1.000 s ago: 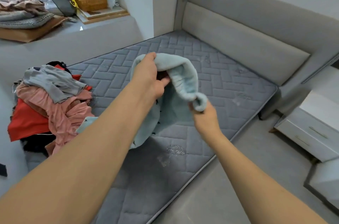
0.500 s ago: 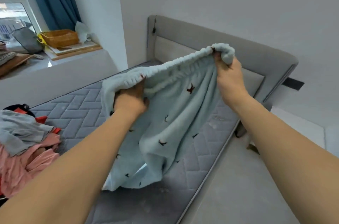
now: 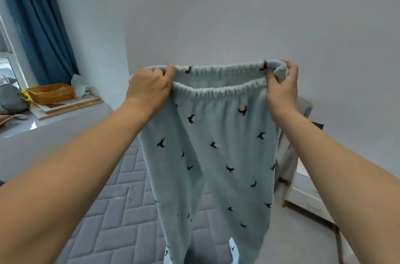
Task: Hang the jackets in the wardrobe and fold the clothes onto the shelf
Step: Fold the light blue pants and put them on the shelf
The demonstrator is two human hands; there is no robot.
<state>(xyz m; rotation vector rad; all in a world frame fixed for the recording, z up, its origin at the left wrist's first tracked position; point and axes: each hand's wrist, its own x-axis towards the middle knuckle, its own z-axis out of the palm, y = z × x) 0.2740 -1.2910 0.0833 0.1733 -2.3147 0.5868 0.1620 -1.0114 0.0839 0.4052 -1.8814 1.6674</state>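
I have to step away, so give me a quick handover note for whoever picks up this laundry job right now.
Left hand: grips the left end of the waistband of the light blue fleece pants.
Right hand: grips the right end of the waistband.
The pants hang open and upright in the air over the grey mattress, legs dangling down.
Done: pants picked up and spread out by the waistband.
Left: fold these pants and put them on the shelf. The wardrobe, the shelf and the other clothes are out of view here, so how much else remains cannot be judged.
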